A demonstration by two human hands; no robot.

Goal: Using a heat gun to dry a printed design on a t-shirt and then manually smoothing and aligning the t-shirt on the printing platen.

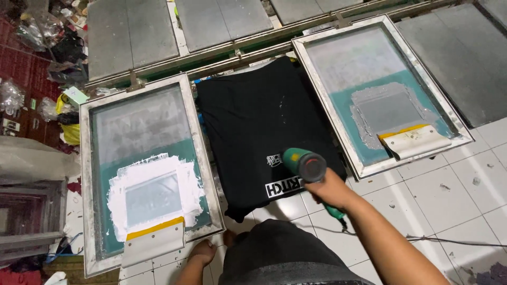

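A black T-shirt (pixel 253 116) with a small white print near its lower edge lies flat between two printing screens. My right hand (pixel 330 190) grips a green heat gun (pixel 304 163) by its handle, the round grey nozzle pointing down at the white print. Its cord (pixel 422 238) trails right across the floor. My left hand (pixel 202 252) hangs low at the bottom, just below the left screen frame (pixel 84 184), holding nothing, fingers curled downward.
The left screen carries white ink (pixel 153 192) and a squeegee (pixel 154 240). The right screen frame (pixel 364 171) holds grey ink and a second squeegee (pixel 414 140). Grey platens (pixel 129 34) run along the top. Clutter and bags sit at left; white floor tiles at right.
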